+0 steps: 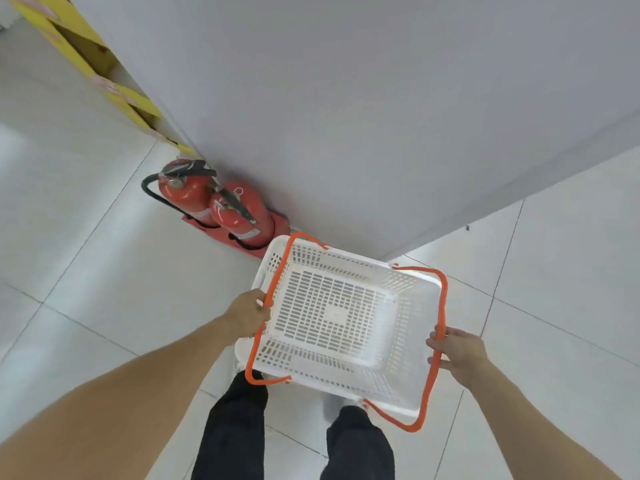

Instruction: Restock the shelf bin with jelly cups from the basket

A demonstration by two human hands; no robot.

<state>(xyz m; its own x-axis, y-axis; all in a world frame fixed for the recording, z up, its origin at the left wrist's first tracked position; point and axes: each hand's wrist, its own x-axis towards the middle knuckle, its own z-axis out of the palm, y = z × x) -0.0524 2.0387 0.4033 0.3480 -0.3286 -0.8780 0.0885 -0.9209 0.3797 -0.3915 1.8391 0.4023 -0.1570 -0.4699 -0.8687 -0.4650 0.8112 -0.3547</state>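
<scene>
head view, white slotted basket (349, 299), left hand (247, 315) and right hand (457, 355) gripping orange handles (439, 327)

basket (408, 299) — white, slotted | handles (440, 341) — orange | extinguishers (239, 216) red | trousers (235, 427) black

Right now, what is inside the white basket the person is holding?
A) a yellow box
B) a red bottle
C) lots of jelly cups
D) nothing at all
D: the basket shows only its bare slotted bottom, with no cups in it, while the left hand and the right hand each hold an orange handle.
</scene>
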